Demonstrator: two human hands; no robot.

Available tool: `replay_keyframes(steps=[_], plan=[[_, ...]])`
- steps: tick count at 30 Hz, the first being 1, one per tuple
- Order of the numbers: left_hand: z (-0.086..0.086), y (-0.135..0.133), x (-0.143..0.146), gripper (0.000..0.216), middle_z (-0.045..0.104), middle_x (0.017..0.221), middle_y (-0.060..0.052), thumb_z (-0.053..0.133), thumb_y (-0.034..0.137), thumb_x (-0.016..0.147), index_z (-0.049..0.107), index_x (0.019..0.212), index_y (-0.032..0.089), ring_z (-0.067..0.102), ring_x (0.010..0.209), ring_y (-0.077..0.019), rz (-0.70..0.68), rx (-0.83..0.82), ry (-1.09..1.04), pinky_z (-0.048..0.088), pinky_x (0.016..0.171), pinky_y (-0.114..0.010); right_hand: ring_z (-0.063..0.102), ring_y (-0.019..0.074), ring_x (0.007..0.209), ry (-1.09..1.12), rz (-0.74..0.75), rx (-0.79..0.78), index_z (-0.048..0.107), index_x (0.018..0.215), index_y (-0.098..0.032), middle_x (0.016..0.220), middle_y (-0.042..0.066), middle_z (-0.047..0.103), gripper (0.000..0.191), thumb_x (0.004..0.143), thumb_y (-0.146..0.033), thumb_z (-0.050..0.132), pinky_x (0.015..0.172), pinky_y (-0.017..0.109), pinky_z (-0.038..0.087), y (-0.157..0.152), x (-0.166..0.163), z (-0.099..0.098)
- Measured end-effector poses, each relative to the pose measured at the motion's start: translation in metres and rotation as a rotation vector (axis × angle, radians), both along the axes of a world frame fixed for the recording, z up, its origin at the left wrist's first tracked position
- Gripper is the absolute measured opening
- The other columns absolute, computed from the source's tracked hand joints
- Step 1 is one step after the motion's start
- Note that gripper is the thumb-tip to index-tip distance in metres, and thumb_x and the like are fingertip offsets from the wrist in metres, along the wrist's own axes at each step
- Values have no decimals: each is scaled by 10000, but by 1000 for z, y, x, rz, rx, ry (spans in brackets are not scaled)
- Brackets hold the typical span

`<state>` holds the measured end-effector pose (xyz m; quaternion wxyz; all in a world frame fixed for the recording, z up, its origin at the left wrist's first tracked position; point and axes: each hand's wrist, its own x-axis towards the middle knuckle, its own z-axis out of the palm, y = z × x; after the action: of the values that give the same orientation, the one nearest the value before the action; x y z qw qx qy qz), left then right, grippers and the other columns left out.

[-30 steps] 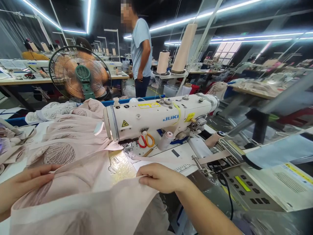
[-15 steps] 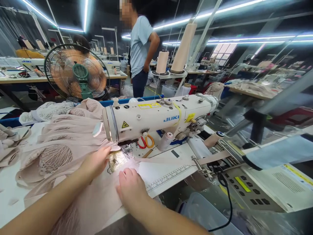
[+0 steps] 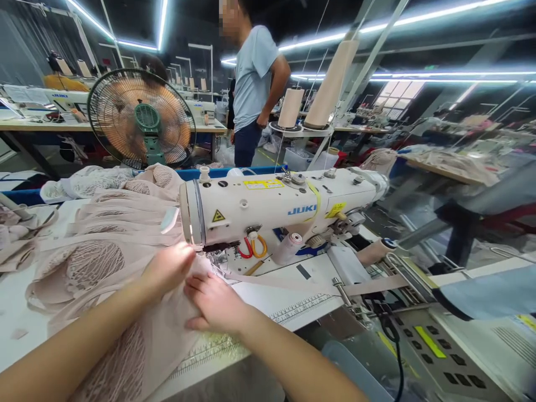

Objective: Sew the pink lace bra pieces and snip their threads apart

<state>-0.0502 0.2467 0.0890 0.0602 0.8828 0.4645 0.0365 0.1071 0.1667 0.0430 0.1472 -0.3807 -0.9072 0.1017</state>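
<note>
Under the needle end of a white JUKI sewing machine (image 3: 268, 209) lies a beige fabric piece (image 3: 167, 326) with lace panels, draped down over the table's front edge. My left hand (image 3: 171, 268), slightly blurred, is closed on the fabric just left of the needle area. To its right, my right hand (image 3: 218, 304) holds the same fabric close to the presser foot, fingers curled over it and thumb apart. The fabric and fingers hide the stitching point. From the right, a beige elastic band (image 3: 288, 283) runs flat across the table toward the needle.
Beige lace pieces (image 3: 94, 262) are heaped left of the machine. Red and yellow-handled scissors (image 3: 253, 247) and a thread spool (image 3: 288, 248) sit behind the needle area. A metal band feeder (image 3: 347, 296) stands right. Beyond are a fan (image 3: 144, 120) and a standing person (image 3: 255, 84).
My right hand has moved left and closer to my left hand, bunching the fabric near the needle. The shiny gold patch beside the needle is now covered. The view has shifted slightly.
</note>
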Motion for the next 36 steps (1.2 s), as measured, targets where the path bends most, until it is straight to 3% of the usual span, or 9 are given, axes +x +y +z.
replay_keyframes(steps=[2,5,8,13,27,36], plan=[[-9,-18,-8,315,654,1215,-75,414,276,904,665,1077,199,589,1133,-224,-167,-17,-10,471,963,-336,392,266,1313,6,-17,3,510,1271,-100,1324,150,543,646,796,-502,682,1128,415,279,-3,-2,-2],[-26,-31,-17,398,550,1366,-112,436,279,906,581,1253,151,500,1261,-250,-270,-11,-12,407,1064,-390,379,265,1329,-3,-70,1,561,1200,-98,1301,158,559,534,839,-482,644,1138,414,266,-13,-3,-5],[-35,-32,-20,417,529,1381,-134,412,282,930,551,1290,123,494,1270,-266,-282,12,-16,412,1063,-419,378,255,1333,19,-79,-2,528,1241,-105,1342,143,530,542,854,-471,626,1140,416,273,-27,0,-10],[-36,-26,-17,407,527,1383,-131,431,300,937,554,1287,132,497,1270,-263,-284,37,-22,421,1057,-419,383,242,1331,73,-86,-8,475,1307,-117,1356,125,518,548,885,-450,579,1143,419,272,-40,5,-15],[-35,-12,-9,420,552,1360,-130,390,309,945,544,1296,137,516,1250,-264,-262,63,2,435,1036,-403,400,270,1314,81,-136,3,485,1300,-112,1326,131,540,546,869,-427,605,1135,429,291,-24,4,-9],[-42,-12,-13,398,554,1356,-137,441,319,933,562,1270,145,505,1255,-279,-300,82,-27,421,1046,-432,478,274,1226,182,-200,86,585,1147,-120,1256,140,585,314,886,-288,538,1066,427,390,-45,39,-8]])
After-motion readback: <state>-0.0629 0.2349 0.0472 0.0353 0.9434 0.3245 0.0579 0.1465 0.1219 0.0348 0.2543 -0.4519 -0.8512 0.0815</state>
